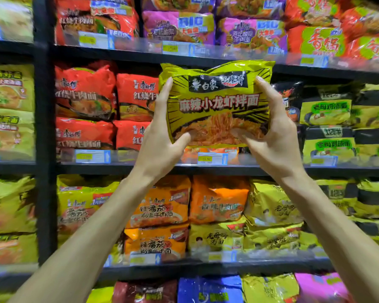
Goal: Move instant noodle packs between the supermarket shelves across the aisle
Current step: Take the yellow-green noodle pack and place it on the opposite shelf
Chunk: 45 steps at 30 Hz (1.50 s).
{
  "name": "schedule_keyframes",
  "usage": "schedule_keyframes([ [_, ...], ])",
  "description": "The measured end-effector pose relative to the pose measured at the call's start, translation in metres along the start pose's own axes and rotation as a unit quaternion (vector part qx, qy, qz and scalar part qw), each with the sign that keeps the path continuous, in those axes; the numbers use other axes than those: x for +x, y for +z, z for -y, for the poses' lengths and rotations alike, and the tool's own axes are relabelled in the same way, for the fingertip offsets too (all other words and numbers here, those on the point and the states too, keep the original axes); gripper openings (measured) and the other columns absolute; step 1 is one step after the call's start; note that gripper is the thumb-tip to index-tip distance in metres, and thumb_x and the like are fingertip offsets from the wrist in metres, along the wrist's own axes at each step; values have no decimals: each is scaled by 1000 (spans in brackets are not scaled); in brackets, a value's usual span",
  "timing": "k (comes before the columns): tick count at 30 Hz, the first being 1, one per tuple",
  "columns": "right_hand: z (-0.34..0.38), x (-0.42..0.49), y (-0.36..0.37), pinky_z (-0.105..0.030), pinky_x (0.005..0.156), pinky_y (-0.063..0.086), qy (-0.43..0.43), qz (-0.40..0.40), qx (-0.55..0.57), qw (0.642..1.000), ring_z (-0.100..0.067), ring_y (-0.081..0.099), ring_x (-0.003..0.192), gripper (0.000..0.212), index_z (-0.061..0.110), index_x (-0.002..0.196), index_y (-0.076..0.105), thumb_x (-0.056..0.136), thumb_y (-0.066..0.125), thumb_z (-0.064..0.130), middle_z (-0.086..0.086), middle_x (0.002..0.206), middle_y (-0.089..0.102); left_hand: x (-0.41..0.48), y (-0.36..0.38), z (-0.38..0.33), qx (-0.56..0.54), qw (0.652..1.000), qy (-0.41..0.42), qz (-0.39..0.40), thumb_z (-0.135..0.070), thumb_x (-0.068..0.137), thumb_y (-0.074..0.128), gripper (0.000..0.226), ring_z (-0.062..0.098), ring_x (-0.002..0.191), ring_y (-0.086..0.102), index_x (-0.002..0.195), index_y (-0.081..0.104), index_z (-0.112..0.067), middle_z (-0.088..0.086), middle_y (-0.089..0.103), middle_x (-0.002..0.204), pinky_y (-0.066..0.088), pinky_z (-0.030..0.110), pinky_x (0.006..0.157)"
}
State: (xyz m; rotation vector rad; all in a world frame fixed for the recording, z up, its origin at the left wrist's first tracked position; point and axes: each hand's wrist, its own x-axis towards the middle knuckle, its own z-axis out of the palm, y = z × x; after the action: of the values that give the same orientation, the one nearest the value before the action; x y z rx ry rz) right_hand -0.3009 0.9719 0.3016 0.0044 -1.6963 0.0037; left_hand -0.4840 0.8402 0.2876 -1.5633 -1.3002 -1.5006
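A yellow-green instant noodle pack with black lettering and a noodle picture is held upright in front of the middle shelf. My left hand grips its left edge, fingers behind and thumb on the lower front. My right hand grips the right edge the same way. The pack covers a gap in the shelf row, where an orange pack lies low behind it.
Black shelves run across the view, packed with noodle packs: red packs left of the held pack, yellow and black packs to its right, orange packs on the shelf below. A black upright post stands at the left.
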Motion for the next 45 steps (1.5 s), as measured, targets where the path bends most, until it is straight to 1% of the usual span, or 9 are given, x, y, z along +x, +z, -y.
schedule_keyframes([
  [4, 34, -22, 3, -38, 113, 40, 20, 21, 38, 999, -15, 45, 139, 89, 12, 152, 34, 79, 83, 13, 1, 153, 44, -37, -37, -22, 18, 999, -41, -3, -13, 91, 73, 93, -28, 136, 11, 161, 15, -29, -28, 20, 159, 14, 17, 121],
  [8, 81, -57, 6, -26, 117, 33, 38, 49, 87, 994, -7, 41, 141, 87, 12, 150, 38, 77, 83, 8, 6, 150, 45, -93, -76, -47, 19, 995, -88, -50, -12, 88, 77, 92, -16, 145, 21, 159, 22, -27, -27, 25, 158, 20, 11, 120],
  [13, 139, -109, 19, -13, 113, 28, 84, 100, 171, 977, 4, 38, 139, 87, 17, 151, 39, 76, 84, 12, 17, 147, 43, -170, -135, -70, 3, 986, -150, -77, -17, 88, 78, 85, 24, 145, 43, 156, 31, -33, -2, 41, 159, 37, 54, 117],
  [19, 203, -148, 46, -20, 112, 35, 121, 141, 255, 949, 3, 43, 136, 88, 26, 149, 40, 74, 85, 22, 15, 148, 48, -226, -204, -96, 34, 970, -222, -94, -21, 84, 81, 79, 23, 136, 55, 149, 42, -43, -2, 56, 148, 43, 54, 111],
  [27, 301, -184, 81, -23, 108, 41, 130, 211, 336, 909, 1, 50, 131, 85, 34, 147, 43, 73, 85, 29, 27, 144, 48, -298, -293, -140, 126, 944, -268, -147, -14, 81, 81, 77, 1, 128, 58, 148, 46, -28, -15, 59, 141, 48, 17, 102],
  [31, 360, -195, 105, -10, 111, 29, 132, 247, 381, 881, 12, 37, 136, 86, 32, 149, 41, 75, 84, 29, 30, 146, 42, -324, -353, -154, 145, 932, -290, -162, -11, 81, 80, 75, -3, 128, 56, 147, 46, -25, -31, 57, 138, 49, 24, 106],
  [34, 410, -200, 124, -7, 108, 31, 126, 267, 392, 871, 17, 39, 131, 84, 27, 149, 43, 76, 84, 25, 30, 143, 45, -348, -407, -153, 144, 928, -300, -169, -13, 84, 81, 78, 22, 131, 59, 150, 43, -24, 2, 58, 145, 49, 47, 108],
  [38, 482, -212, 154, 6, 94, 30, 144, 277, 410, 857, 34, 39, 112, 82, 22, 148, 45, 76, 84, 15, 35, 131, 44, -376, -480, -157, 155, 917, -320, -182, -11, 84, 81, 79, 28, 131, 59, 151, 41, -23, 11, 56, 147, 49, 52, 107],
  [45, 602, -235, 206, -30, 106, 48, 191, 311, 453, 814, 4, 58, 120, 85, 41, 145, 44, 72, 85, 26, 28, 135, 55, -430, -597, -167, 194, 898, -353, -177, -15, 87, 79, 78, 25, 133, 58, 153, 39, -25, 6, 54, 150, 50, 50, 106],
])
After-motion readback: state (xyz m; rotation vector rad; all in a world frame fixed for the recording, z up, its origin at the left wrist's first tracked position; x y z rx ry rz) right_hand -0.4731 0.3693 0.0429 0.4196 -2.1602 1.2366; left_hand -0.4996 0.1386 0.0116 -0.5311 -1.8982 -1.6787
